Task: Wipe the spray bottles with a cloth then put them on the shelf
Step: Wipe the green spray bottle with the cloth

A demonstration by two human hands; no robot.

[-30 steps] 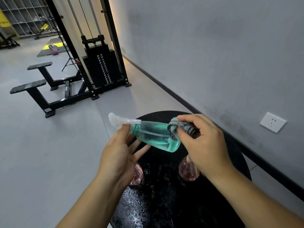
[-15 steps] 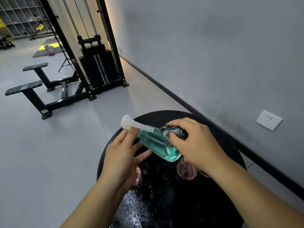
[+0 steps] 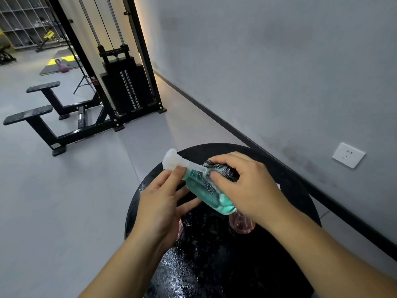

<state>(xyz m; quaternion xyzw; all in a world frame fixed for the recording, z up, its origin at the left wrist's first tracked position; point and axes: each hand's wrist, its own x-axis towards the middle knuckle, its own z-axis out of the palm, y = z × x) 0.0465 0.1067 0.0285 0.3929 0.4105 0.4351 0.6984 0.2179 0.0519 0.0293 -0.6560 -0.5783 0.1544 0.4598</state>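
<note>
Two hands: both are busy with one teal spray bottle [image 3: 207, 193] above a round black table [image 3: 285, 179].
Teal spray bottle: it lies tilted in the air, with the clear white spray head [image 3: 175, 159] pointing up and to the left and the base pointing down and to the right. It is filled with blue-green liquid.
Left hand [image 3: 160, 208]: it holds the bottle at the neck, just below the spray head, with the index finger and the thumb; the other fingers are loosely spread under the bottle body.
Right hand [image 3: 247, 188]: its fingers are curled around a grey patterned cloth [image 3: 223, 172] and press it against the upper side of the bottle. One strip of the cloth goes across the bottle body.
Pink bottles: one pink bottle [image 3: 241, 224] stands on the table, just under the right wrist; a second pink thing [image 3: 180, 230] shows only a little behind the left hand, and I cannot tell what it is exactly.
Table: the glossy top has wet-looking speckles near the front.
Background: a black cable weight machine [image 3: 122, 89] stands near the grey wall, with two padded bars to the left of it. A purple kettlebell [image 3: 63, 66] sits on a mat far behind. A white wall socket [image 3: 348, 155] is on the right.
Shelf: grey shelving [image 3: 23, 22] is visible far away at the top left corner, well apart from the bottles.
</note>
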